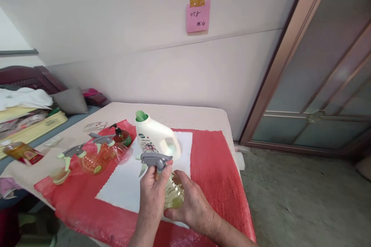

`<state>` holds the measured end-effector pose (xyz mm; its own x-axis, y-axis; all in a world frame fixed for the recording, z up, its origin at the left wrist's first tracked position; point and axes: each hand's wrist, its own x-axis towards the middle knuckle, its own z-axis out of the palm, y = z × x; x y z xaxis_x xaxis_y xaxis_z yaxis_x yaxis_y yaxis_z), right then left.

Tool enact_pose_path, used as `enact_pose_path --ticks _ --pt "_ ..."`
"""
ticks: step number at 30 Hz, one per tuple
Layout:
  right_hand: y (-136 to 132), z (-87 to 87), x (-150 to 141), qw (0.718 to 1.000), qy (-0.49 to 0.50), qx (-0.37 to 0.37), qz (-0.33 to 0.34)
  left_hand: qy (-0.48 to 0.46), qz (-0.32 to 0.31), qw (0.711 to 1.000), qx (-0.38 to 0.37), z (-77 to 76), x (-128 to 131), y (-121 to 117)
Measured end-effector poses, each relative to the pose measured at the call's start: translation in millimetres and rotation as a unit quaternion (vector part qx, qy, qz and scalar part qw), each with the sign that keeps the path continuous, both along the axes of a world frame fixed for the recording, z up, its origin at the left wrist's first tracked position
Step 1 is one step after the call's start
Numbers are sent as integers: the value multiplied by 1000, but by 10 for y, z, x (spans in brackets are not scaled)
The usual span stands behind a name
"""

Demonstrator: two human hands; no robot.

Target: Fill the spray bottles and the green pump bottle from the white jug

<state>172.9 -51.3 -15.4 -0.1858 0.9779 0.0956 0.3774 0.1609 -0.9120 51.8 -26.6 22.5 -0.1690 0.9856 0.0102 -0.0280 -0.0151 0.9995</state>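
Note:
Both hands are on one clear, ribbed spray bottle (pixel 174 195) with a grey trigger head (pixel 156 159) and a pale green trigger. My left hand (pixel 153 189) grips the head around its collar. Wrapped around the bottle's body, my right hand (pixel 194 204) covers its right side. The bottle is above a white cloth (pixel 120 189). Just behind it stands a large cream jug (pixel 155 139) with a handle and a green piece (pixel 141 115) at its mouth. How tightly the head sits on the bottle is hidden by my fingers.
More clear spray bottles (pixel 90 162) stand on the red sheet (pixel 211 166) at left, beside a dark pump bottle (pixel 123 137). An amber oil bottle (pixel 21 152) is at far left. A pink note (pixel 198 17) hangs on the wall; a glass door (pixel 313 119) is at right.

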Motion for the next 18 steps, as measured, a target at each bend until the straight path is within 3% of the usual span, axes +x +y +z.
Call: enact_pose_path --ticks 2,5,8,12,18 --pt "34 -32 61 999 28 0 -16 19 -54 998 4 -43 -7 24" --pt "165 -143 199 993 70 16 -96 11 -105 994 -9 -147 -20 70" --pt "400 -271 428 980 68 17 -187 16 -65 997 -42 -199 -62 118" --pt "836 -448 764 957 7 13 -290 33 -42 998 -34 -132 -177 169" --pt "1637 -604 999 940 -23 49 -336 43 -52 998 -18 -74 -321 193"
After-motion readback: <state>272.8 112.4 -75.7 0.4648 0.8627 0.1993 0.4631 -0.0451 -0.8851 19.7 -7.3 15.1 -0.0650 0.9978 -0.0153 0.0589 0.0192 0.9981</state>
